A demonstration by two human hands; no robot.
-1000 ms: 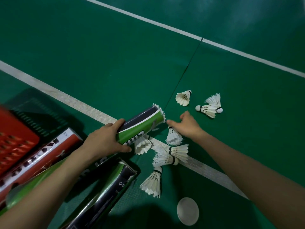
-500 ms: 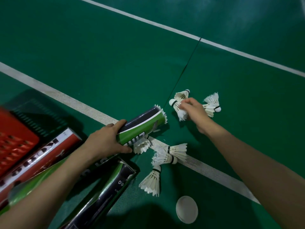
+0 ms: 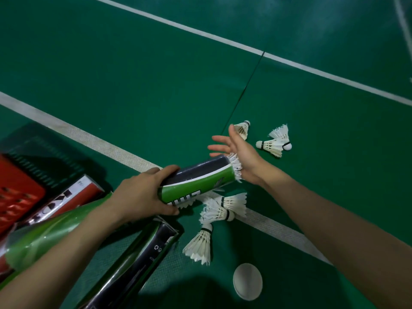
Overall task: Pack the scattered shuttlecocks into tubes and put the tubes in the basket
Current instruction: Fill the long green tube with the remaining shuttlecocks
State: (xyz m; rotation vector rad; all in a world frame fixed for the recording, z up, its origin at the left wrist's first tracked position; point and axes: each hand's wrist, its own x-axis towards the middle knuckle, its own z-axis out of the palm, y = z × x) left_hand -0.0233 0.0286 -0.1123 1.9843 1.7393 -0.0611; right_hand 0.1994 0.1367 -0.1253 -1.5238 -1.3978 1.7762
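While the left hand (image 3: 142, 195) grips one tube (image 3: 198, 177), seven shuttlecocks (image 3: 200, 244) lie loose

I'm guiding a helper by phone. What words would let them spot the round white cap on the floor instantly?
Find the nearer white court line crossing the green floor. On its near side, beside the lone shuttlecock, lies the round white cap. Unlike the shuttlecocks around, it is a flat, featherless disc.

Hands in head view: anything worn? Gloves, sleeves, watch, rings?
Nothing worn that shows. The left hand and right hand are bare: no gloves, rings or wristbands visible. The left forearm and right forearm are uncovered to the frame edge: no sleeves, no watch.
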